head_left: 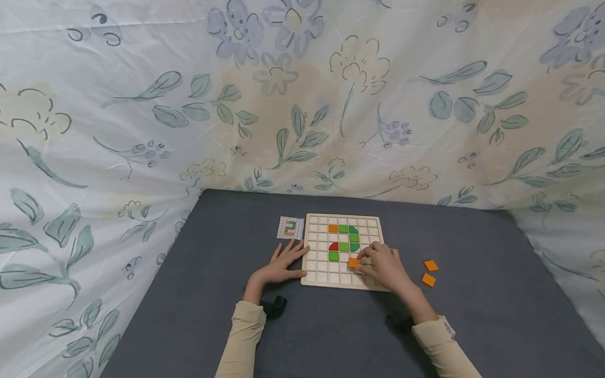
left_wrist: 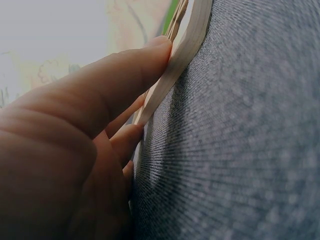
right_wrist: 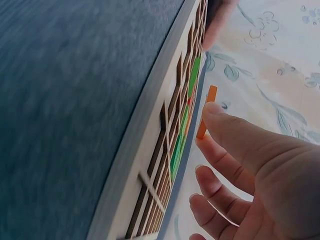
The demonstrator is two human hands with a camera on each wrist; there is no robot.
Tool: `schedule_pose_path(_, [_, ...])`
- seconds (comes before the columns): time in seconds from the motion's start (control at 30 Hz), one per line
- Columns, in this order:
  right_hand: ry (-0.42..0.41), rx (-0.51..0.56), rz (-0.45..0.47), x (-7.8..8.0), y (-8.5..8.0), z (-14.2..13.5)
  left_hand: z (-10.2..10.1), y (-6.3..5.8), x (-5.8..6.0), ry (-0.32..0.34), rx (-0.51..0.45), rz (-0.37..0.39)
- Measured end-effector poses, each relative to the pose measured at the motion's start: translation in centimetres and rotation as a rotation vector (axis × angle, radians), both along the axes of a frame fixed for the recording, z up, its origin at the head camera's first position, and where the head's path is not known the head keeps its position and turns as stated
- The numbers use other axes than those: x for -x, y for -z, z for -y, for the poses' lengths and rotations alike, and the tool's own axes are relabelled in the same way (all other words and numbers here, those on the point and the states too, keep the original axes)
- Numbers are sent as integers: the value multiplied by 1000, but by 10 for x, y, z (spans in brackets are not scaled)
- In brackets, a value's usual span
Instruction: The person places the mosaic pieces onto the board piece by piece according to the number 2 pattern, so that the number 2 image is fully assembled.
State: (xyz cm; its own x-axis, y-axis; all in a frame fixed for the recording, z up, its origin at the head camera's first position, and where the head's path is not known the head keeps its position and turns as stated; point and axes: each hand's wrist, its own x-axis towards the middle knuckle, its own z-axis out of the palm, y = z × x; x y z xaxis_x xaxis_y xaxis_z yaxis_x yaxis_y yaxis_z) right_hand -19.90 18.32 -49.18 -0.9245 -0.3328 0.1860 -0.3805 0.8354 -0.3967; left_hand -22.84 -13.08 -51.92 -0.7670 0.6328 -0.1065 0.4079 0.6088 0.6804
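A wooden grid board point(head_left: 316, 276) lies on the dark cloth, with green, red and orange tiles set in some of its squares. My right hand point(head_left: 384, 266) pinches an orange square tile point(head_left: 353, 263) between thumb and finger over the board's lower middle. In the right wrist view that orange tile point(right_wrist: 206, 112) stands edge-on, held apart from the board. At the board's left side my left hand point(head_left: 278, 265) rests with fingers spread. Its thumb and fingertips touch the board's edge point(left_wrist: 170, 80) in the left wrist view.
Two loose orange tiles point(head_left: 429, 280) lie on the dark cloth point(head_left: 477, 294) to the right of the board. A small printed pattern card point(head_left: 290, 228) lies at the board's upper left. Flowered fabric point(head_left: 302, 105) hangs behind the table.
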Motion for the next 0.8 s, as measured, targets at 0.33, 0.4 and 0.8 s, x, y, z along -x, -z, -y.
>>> schedule_pose_path(0.33, [-27, -15, -25, 3, 1, 20, 0, 0, 0, -2, -2, -5])
schedule_pose_path(0.4, [-33, -12, -21, 4, 0, 23, 0, 0, 0, -4, -1, -7])
schedule_pose_path(0.8, [-42, -46, 24, 4, 2, 37, 0, -1, -1, -2, -5, 1])
